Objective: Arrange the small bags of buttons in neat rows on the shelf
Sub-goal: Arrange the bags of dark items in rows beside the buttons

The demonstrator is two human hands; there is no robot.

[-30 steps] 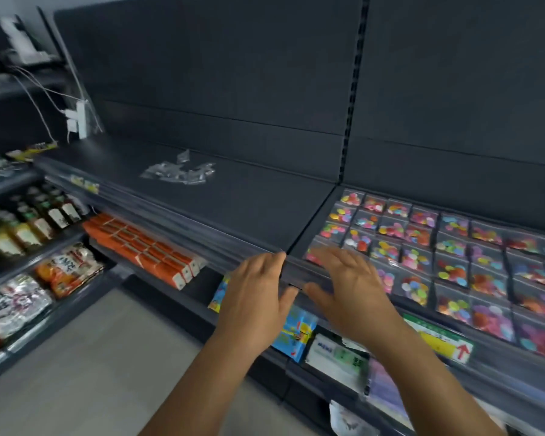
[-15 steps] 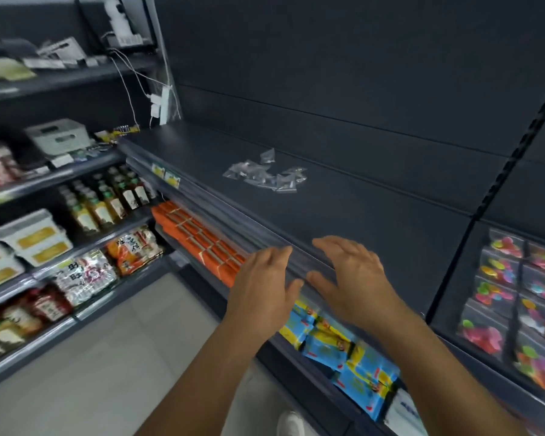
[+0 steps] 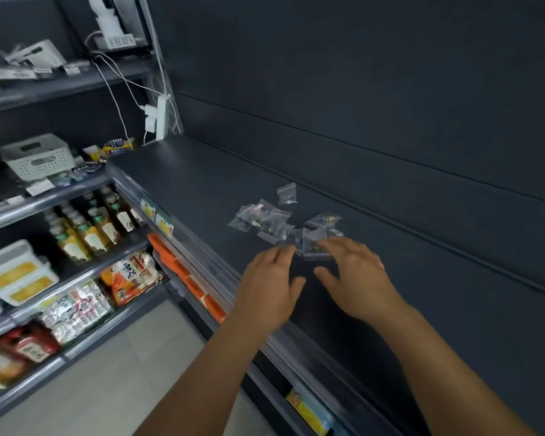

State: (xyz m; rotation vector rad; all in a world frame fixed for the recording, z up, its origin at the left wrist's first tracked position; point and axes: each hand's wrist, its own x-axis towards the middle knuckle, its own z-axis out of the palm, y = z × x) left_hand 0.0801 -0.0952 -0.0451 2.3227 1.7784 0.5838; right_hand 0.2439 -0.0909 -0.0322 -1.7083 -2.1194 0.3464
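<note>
Dim, even light; soft motion blur, wide-angle bending at edges.

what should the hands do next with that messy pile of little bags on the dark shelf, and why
Probably pinch one bag off the near edge and lay it flat on bare shelf. The clear bags lie overlapping in a loose heap on the shelf, not in rows. Both the left hand and right hand are open, fingertips at the nearest bags, holding nothing yet.
</note>
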